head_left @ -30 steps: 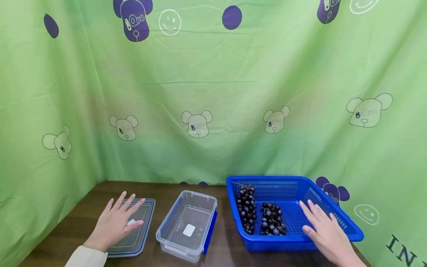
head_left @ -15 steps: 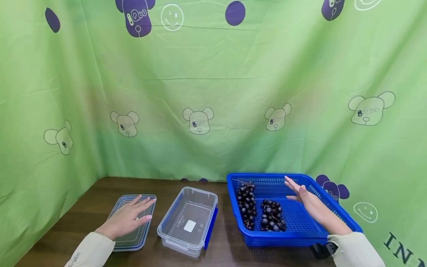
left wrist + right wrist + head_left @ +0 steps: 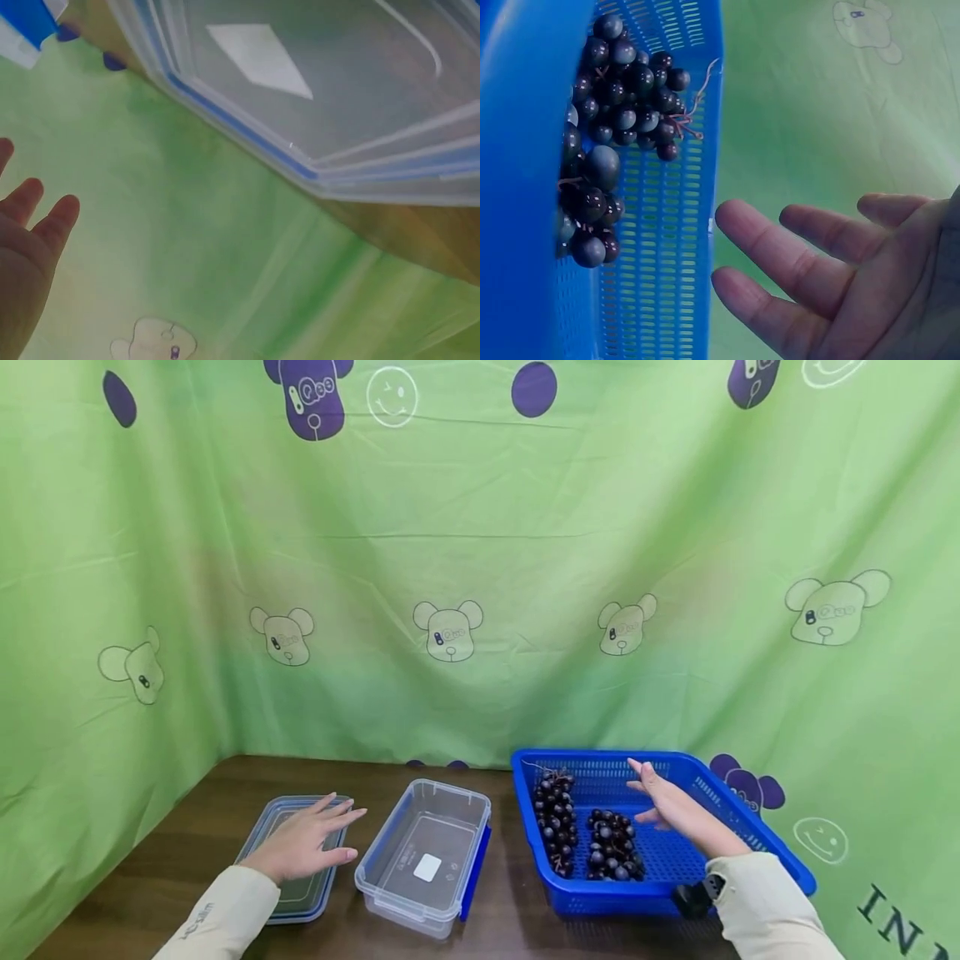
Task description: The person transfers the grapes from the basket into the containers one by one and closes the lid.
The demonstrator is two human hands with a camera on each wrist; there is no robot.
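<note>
Left grip [image 3: 300, 845] is held over the lid [image 3: 303, 897], fingers straight and spread, nothing gripped; contact with the lid can't be confirmed. Right grip [image 3: 673, 808] is held over the blue basket [image 3: 615, 902], fingers also extended, nothing gripped. Two bunches of dark grapes are held in the basket: short bunch [image 3: 613, 852] just left and on the near side of the right grip, long bunch [image 3: 555, 827] farther left, along the side wall. Clear container [image 3: 442, 839], uncovered, is set on the worktop [image 3: 187, 835] just right of the left grip. Step is judged as a reach, no pick-up made yet. For a bunch to be lifted, the right grip would probably need to be lowered leftward and curled lightly, so berries aren't squashed or shed. Labels: white sticker [image 3: 427, 867] on the container base, no print legible; white label [image 3: 259, 60] on the lid, likewise. Green cloth [image 3: 480, 560] behind both grips is printed with bears marked roughly "Qoo"; "IN" lettering [image 3: 896, 920] beyond the right grip is cut off. Sleeve lettering [image 3: 197, 921] behind the left grip can't be read.
</note>
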